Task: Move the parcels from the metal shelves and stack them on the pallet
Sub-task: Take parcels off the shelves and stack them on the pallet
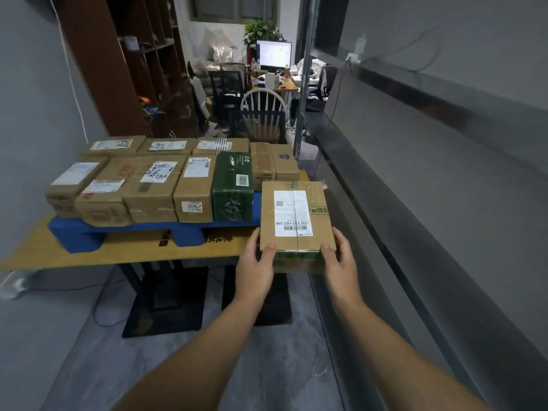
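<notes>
I am gripping 1 parcel [296, 216] between left hand [256, 264] and right hand [338, 261], thumbs curling over its top (keeping it level), aiming for the pallet [77, 235] gap just ahead, right of the green box [232, 185].

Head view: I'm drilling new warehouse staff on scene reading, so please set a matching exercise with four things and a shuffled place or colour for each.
Things:
1. taped parcel
2. pallet
3. green box
4. white chair

Descriptions:
A. blue, under the boxes
B. beyond the table
C. held by the left hand and right hand
D. just right of the 0967 box

Pairs: 1-C, 2-A, 3-D, 4-B
</notes>
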